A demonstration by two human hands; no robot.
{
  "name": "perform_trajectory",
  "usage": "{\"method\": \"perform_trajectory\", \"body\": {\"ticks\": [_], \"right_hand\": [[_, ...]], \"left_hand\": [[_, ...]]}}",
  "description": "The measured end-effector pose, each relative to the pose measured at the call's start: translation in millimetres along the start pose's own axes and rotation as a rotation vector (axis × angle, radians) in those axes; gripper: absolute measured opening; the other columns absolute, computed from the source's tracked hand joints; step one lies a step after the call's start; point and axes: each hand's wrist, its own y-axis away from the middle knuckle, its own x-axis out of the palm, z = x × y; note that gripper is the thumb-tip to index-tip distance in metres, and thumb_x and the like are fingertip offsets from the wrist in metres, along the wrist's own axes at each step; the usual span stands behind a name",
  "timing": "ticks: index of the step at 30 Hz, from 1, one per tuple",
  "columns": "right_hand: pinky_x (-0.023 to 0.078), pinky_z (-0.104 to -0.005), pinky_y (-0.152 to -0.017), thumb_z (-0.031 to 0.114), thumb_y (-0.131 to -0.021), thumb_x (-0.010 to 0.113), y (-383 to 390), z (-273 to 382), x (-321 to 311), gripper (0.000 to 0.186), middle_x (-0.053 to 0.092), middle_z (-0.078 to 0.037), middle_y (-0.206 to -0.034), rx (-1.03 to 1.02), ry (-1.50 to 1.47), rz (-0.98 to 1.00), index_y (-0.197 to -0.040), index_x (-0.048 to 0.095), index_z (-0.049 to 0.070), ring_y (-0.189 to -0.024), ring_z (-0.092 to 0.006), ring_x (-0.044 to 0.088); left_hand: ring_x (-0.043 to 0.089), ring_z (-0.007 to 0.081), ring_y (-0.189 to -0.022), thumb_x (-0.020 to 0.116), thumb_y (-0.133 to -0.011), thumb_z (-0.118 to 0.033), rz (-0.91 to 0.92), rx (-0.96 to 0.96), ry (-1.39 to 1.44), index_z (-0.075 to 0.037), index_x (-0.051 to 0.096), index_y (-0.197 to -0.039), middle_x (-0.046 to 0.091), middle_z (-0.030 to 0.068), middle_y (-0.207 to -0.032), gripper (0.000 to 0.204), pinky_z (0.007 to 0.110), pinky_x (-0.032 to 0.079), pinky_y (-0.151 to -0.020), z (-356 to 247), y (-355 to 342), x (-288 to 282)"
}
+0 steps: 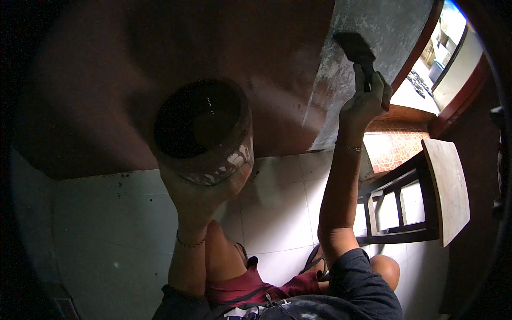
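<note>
My left hand (200,200) is wrapped round the lower side of a round paint tub (226,162), holding it up at the middle left. Dark paint lies inside the tub, and pale flakes and smears mark its outer side. Up at the right, my right hand (368,101) grips the handle of a wide, flat paintbrush (356,49). The brush head lies over the grey, patchy strip of the wall (384,24); whether its bristles touch the surface I cannot tell. Left of that strip, the wall is a shiny reddish brown (282,69).
A wooden stool (450,186) with dark legs lies on its side at the right. Beyond it, an open doorway (437,48) lets in bright light over an orange patterned tile step (397,146). Pale floor tiles (277,213) run along the wall's foot.
</note>
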Motion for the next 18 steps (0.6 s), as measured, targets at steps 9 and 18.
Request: {"method": "perform_trajectory", "body": {"ticks": [9, 18], "right_hand": [[0.055, -0.0362, -0.081, 0.012, -0.092, 0.058, 164, -80, -65, 0.017, 0.064, -0.011, -0.097, 0.507, -0.181, -0.375, -0.096, 0.059, -0.005, -0.087, -0.0231, 0.064], [0.049, -0.0328, -0.071, 0.004, -0.085, 0.054, 53, -51, -8, 0.009, 0.06, -0.007, -0.091, 0.393, -0.027, -0.346, -0.087, 0.06, -0.002, -0.081, -0.0169, 0.056]], "left_hand": [[0.052, 0.0269, -0.118, 0.095, -0.053, -0.026, 0.004, -0.139, 0.058, 0.001, 0.038, -0.136, 0.049, 0.0148, -0.127, 0.104, 0.04, 0.043, -0.103, 9, -1, 4], [0.053, 0.0269, -0.115, 0.094, -0.055, -0.027, -0.024, 0.322, -0.098, 0.002, 0.039, -0.134, 0.049, 0.0153, -0.125, 0.101, 0.039, 0.044, -0.1, 23, -10, 8]]}}
